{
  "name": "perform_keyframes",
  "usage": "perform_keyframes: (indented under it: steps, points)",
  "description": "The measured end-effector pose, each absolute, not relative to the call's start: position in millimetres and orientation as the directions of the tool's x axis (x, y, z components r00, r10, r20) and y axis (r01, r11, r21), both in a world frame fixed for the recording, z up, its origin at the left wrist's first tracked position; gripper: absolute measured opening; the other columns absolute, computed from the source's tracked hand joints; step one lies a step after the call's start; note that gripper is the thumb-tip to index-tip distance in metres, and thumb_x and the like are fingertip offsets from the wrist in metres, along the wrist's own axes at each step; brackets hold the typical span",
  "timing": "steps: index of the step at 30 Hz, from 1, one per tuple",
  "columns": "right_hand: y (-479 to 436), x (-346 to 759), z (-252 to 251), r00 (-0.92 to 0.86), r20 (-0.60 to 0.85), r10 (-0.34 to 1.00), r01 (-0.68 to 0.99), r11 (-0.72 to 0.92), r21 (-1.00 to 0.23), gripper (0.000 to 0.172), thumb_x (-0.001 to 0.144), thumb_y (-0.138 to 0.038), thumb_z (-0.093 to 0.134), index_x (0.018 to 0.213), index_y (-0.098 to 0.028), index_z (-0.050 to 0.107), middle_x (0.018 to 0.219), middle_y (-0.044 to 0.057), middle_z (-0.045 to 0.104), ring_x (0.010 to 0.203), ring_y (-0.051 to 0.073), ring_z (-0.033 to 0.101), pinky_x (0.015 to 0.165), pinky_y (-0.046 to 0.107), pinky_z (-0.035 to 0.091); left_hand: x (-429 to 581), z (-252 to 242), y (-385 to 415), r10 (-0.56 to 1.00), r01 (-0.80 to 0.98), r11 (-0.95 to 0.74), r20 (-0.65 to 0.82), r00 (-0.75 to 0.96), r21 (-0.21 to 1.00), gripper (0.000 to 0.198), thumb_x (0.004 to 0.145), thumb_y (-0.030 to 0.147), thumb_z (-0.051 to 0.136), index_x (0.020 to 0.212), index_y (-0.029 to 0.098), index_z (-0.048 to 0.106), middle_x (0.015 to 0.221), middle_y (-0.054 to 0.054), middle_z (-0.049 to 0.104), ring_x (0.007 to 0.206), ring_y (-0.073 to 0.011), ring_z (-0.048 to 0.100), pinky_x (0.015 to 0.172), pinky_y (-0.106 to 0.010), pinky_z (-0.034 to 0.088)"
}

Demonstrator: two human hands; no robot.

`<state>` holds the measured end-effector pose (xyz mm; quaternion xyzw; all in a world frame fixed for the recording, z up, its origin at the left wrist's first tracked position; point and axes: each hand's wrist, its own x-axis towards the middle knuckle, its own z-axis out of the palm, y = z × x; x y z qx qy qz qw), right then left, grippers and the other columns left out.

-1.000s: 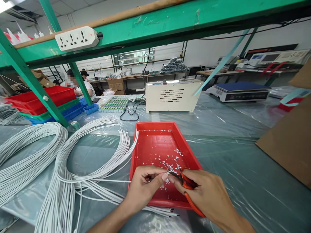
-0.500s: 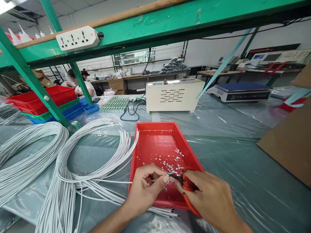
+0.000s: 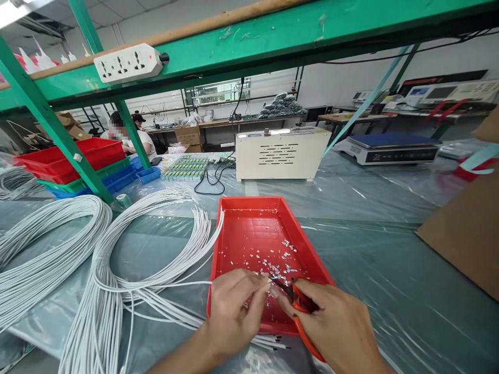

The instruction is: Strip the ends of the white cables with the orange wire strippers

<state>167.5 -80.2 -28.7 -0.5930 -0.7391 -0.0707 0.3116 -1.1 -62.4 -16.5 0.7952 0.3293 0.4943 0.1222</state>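
My left hand (image 3: 234, 309) pinches the end of a thin white wire (image 3: 183, 284) that runs in from the left. It holds that end over the near part of a red tray (image 3: 249, 228). My right hand (image 3: 331, 324) grips small orange-handled cutters (image 3: 298, 306), whose dark jaws point left at the wire end between my left fingertips. Several small white scraps of insulation (image 3: 280, 259) lie scattered in the tray. A bundle of white wires (image 3: 128, 270) curves over the table to the left of the tray.
A second white wire coil (image 3: 42, 249) lies at far left. Behind the tray stand a beige machine box (image 3: 278, 153) and a scale (image 3: 390, 148). Stacked red, green and blue bins (image 3: 74, 163) sit at back left. A cardboard sheet (image 3: 463, 234) leans at right. A green shelf beam (image 3: 249, 36) carries a power strip (image 3: 128, 62).
Both hands have shifted slightly down and toward me over the tray's near edge. The left fingers have curled tighter on the wire end; the cutters stay at it.
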Motion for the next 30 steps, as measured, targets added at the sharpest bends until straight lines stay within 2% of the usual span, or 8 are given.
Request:
perform_keyframes:
  steps: [3,5,11,13,15,20,25,30]
  points:
    - [-83,166,-23,-0.103,0.587,0.803,0.949,0.255,-0.183,0.047,0.086,-0.051,0.04,0.051,-0.021,0.044,0.043,-0.002,0.048,0.042,0.015,0.046,0.046,0.026,0.025,3,-11,-63,0.772,0.312,-0.635,0.592,0.231,0.706,0.01,0.081,0.009,0.056,0.076,0.015,0.063,0.07,-0.005,0.067,0.062,-0.0129,0.06,0.059,-0.023,0.048]
    - [-84,164,-21,-0.091,0.559,0.824,0.947,0.245,-0.206,0.047,0.087,-0.051,0.038,0.052,-0.021,0.044,0.044,-0.002,0.048,0.043,0.015,0.046,0.047,0.026,0.025,4,-11,-63,0.762,0.327,-0.646,0.609,0.22,0.69,0.009,0.08,0.009,0.057,0.076,0.014,0.063,0.07,-0.006,0.067,0.063,-0.0133,0.06,0.059,-0.023,0.047]
    - [-79,164,-38,-0.125,0.203,0.971,0.79,0.221,-0.571,0.048,0.078,-0.048,0.051,0.05,-0.02,0.025,0.046,-0.007,0.024,0.042,0.009,0.024,0.039,0.021,0.019,-6,-25,-61,0.474,0.571,-0.797,0.789,0.391,0.196,0.024,0.078,0.004,0.053,0.098,0.013,0.063,0.077,-0.01,0.071,0.066,-0.0178,0.063,0.059,-0.028,0.046]
    - [-77,166,-43,-0.16,0.137,0.978,0.733,0.21,-0.647,0.048,0.079,-0.047,0.051,0.051,-0.02,0.022,0.05,-0.006,0.021,0.044,0.009,0.022,0.039,0.021,0.018,-7,-26,-61,0.439,0.601,-0.791,0.794,0.42,0.12,0.027,0.079,0.005,0.052,0.103,0.013,0.062,0.078,-0.01,0.072,0.068,-0.0187,0.063,0.059,-0.028,0.046]
    - [-75,167,-44,-0.137,0.151,0.979,0.73,0.203,-0.652,0.047,0.078,-0.047,0.053,0.052,-0.02,0.024,0.05,-0.006,0.021,0.045,0.009,0.023,0.04,0.022,0.018,-5,-23,-60,0.502,0.591,-0.777,0.779,0.375,0.216,0.024,0.08,0.007,0.053,0.1,0.015,0.064,0.078,-0.009,0.072,0.068,-0.0185,0.063,0.061,-0.029,0.047]
    - [-74,167,-33,-0.078,0.174,0.982,0.668,0.181,-0.722,0.041,0.076,-0.048,0.055,0.052,-0.02,0.037,0.048,-0.006,0.032,0.044,0.01,0.033,0.04,0.02,0.027,1,-12,-60,0.778,0.433,-0.619,0.587,0.224,0.655,0.015,0.083,0.014,0.055,0.091,0.018,0.067,0.081,-0.006,0.072,0.071,-0.0169,0.063,0.068,-0.029,0.047]
    - [-75,165,-26,-0.055,0.253,0.966,0.352,0.256,-0.9,0.022,0.078,-0.037,0.058,0.082,-0.016,0.063,0.067,0.002,0.062,0.062,0.018,0.059,0.059,0.025,0.049,1,-6,-63,0.822,0.429,-0.57,0.498,0.278,0.701,0.016,0.084,0.017,0.054,0.092,0.02,0.068,0.082,-0.004,0.071,0.073,-0.0173,0.061,0.072,-0.032,0.041]
    - [-79,164,-24,-0.039,0.406,0.913,0.387,0.389,-0.836,0.011,0.075,-0.025,0.063,0.083,-0.018,0.069,0.07,0.001,0.068,0.06,0.017,0.062,0.06,0.023,0.05,2,-7,-66,0.814,0.44,-0.579,0.453,0.363,0.687,0.017,0.084,0.017,0.053,0.09,0.021,0.069,0.076,-0.004,0.07,0.07,-0.0183,0.058,0.073,-0.035,0.039]
